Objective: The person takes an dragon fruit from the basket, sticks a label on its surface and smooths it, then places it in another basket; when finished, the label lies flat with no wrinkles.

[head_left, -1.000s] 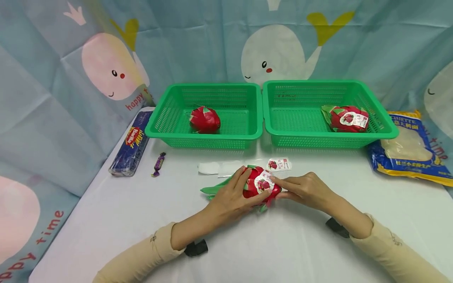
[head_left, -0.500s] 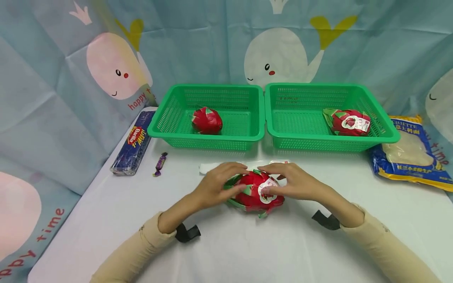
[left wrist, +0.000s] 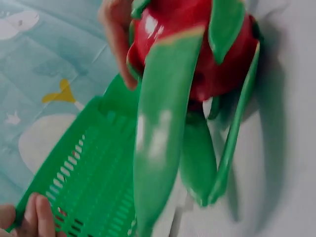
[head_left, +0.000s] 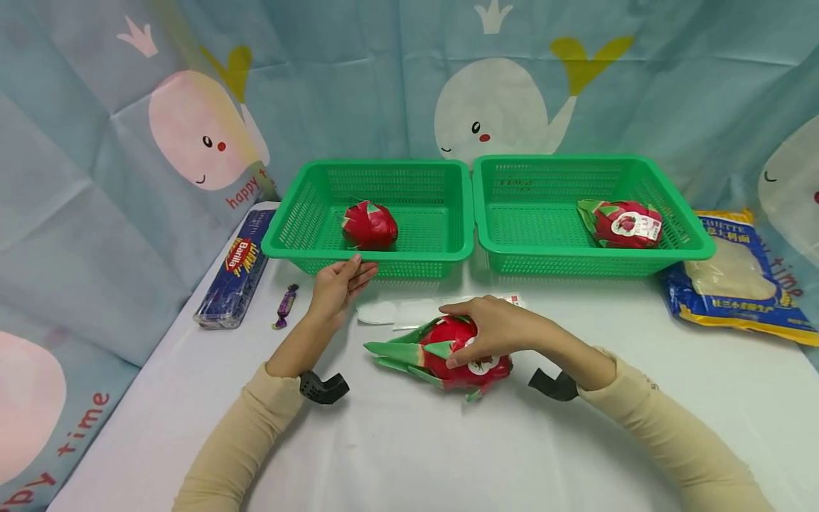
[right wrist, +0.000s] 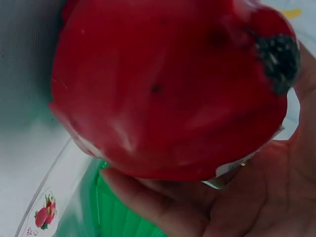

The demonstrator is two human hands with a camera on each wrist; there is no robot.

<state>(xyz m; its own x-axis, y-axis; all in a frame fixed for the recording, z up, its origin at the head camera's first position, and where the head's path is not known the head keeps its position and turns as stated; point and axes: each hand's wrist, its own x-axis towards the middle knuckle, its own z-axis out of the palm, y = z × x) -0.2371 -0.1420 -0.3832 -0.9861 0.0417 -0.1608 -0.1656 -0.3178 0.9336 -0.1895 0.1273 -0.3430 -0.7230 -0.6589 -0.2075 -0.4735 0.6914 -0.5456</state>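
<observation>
Fingers of the left hand (head_left: 337, 288) grip the front rim of the left green basket (head_left: 422, 254); the left wrist view shows the rim between the thumb and fingers (left wrist: 43, 213). Over a dragon fruit (head_left: 441, 368) lying on the table, the right hand (head_left: 508, 328) is curled, holding it from above. Its long green leaves point left, and a round white label is partly hidden by the hand. The right wrist view has the red fruit (right wrist: 158, 94) against the fingers and palm (right wrist: 256, 197). A strip of labels (head_left: 377, 313) lies behind this fruit.
One dragon fruit (head_left: 371, 229) sits in the left basket; a labelled one (head_left: 630, 226) is in the right basket (head_left: 595, 252). A blue Barilla pack (head_left: 233, 274) and purple candy (head_left: 286, 306) lie left. A blue-yellow bag (head_left: 736, 274) lies right.
The left hand has left the dragon fruit and moved up and left to the basket's rim. Shifting slightly left, the right hand has gone from the label area to over the fruit.
</observation>
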